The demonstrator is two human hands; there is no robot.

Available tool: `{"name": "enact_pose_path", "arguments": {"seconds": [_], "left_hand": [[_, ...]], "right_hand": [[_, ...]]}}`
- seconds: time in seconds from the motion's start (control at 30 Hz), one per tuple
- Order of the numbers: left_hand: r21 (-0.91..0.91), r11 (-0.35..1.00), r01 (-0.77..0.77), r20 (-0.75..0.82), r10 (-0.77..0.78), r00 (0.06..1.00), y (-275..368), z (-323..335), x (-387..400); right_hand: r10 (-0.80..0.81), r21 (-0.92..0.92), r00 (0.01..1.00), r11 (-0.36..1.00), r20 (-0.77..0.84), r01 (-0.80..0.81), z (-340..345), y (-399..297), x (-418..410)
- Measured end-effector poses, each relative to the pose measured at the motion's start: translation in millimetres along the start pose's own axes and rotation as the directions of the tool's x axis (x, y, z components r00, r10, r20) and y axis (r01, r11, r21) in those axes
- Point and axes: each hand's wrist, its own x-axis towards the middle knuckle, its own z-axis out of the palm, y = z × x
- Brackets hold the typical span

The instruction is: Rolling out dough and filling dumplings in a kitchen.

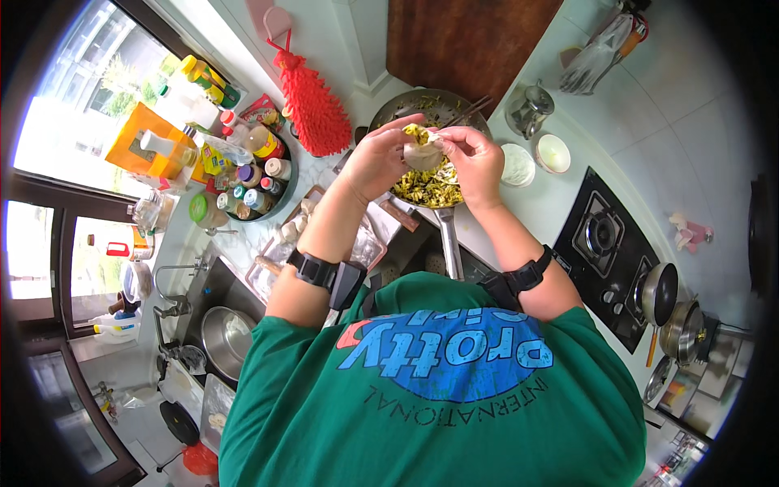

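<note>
Both hands are raised over a wide pan (pixel 378 115) of chopped yellow and dark filling (pixel 429 190). A round, pale dough wrapper (pixel 422 157) hangs between them, with yellow filling (pixel 416 132) showing at its upper edge. My left hand (pixel 381 152) cups the wrapper from the left side. At its right edge, the thumb and fingers of my right hand (pixel 476 163) pinch the dough. Chopsticks (pixel 467 112) rest across the pan's far right rim. The pan's metal handle (pixel 449 243) points towards me.
Left of the pan, a tray (pixel 378 259) holds dough pieces (pixel 291 230), beside a wooden handle (pixel 398 216). A seasoning tray (pixel 291 189) stands beyond. A bowl of white powder (pixel 517 165), another bowl (pixel 552 153) and a gas hob (pixel 599 243) are on the right. The sink (pixel 213 286) is at left.
</note>
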Motion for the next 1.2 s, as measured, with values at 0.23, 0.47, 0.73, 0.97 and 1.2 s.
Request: {"name": "enact_pose_path", "arguments": {"seconds": [0.23,0.47,0.73,0.97,1.2], "left_hand": [[-0.094,0.995,0.043,-0.168,-0.059,0.984,-16.8,0.3,4.1],[-0.04,0.999,-0.008,-0.206,0.0,0.979,-19.8,-0.9,7.1],[0.009,0.999,-0.053,-0.228,0.053,0.972,-21.2,1.6,9.2],[0.206,0.977,-0.046,-0.269,0.102,0.958,-18.3,6.2,10.1],[0.143,0.99,0.018,-0.239,0.017,0.971,-11.9,10.0,10.5]], "right_hand": [[-0.038,-0.029,0.998,0.999,-0.053,0.036,-1.4,6.2,-2.3],[-0.055,0.006,0.998,0.998,-0.026,0.055,-1.7,9.2,1.4],[-0.05,0.026,0.998,0.998,-0.023,0.05,-3.3,10.2,4.1],[-0.079,0.0,0.996,0.997,0.029,0.079,-7.2,3.6,7.7],[-0.315,-0.282,0.935,0.893,0.164,0.351,-12.4,-13.5,13.5]]}}
